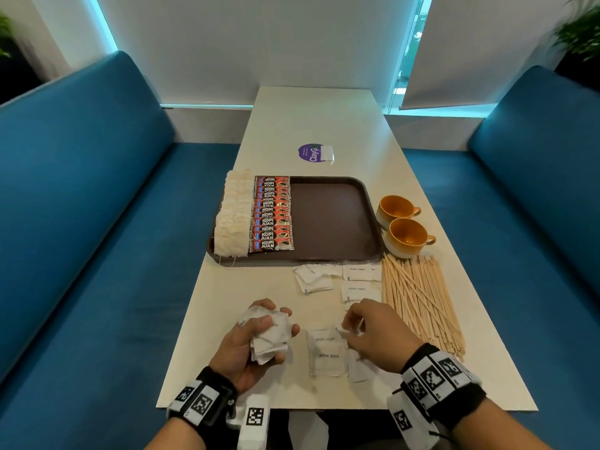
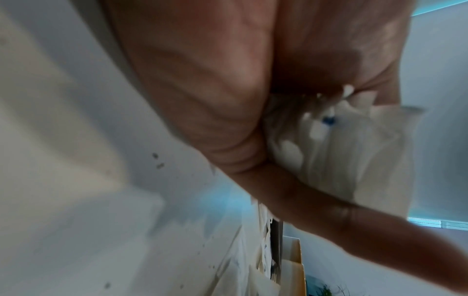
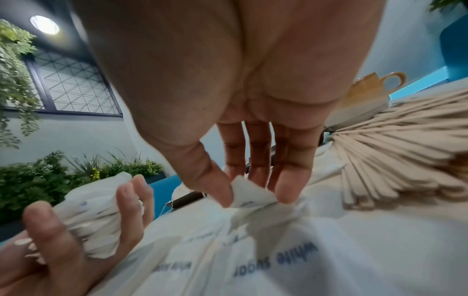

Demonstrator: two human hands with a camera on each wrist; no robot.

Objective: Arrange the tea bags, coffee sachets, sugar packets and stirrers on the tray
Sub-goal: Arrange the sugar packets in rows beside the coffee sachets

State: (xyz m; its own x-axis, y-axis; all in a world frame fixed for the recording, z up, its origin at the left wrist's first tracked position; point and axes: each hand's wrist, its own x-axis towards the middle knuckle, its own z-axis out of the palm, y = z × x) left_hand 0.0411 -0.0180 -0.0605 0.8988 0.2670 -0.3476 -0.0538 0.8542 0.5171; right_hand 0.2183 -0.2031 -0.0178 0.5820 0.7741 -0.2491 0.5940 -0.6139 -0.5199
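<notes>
While a bunch of white sugar packets (image 1: 268, 336) is clutched in the curled fingers of the left hand (image 1: 250, 349), one more packet (image 3: 249, 195) is pinched by a corner between thumb and fingertips of the right hand (image 1: 373, 336), just above the packets lying flat at the table's (image 1: 227, 303) near edge; further sugar packets (image 1: 337, 279) are scattered between the hands and the brown tray (image 1: 334, 216), where a row of tea bags (image 1: 232, 216) and a row of coffee sachets (image 1: 272, 216) are already laid along the left side, the right part being left bare; the wooden stirrers (image 1: 418, 300) are heaped on the table to the right, beside two orange cups (image 1: 402, 225). The packets are judged light, thin and limp, easily crumpled and apt to slip from a full fist; they are best taken by an edge or corner, squared into a flat stack, and set down gently beside the sachets.
</notes>
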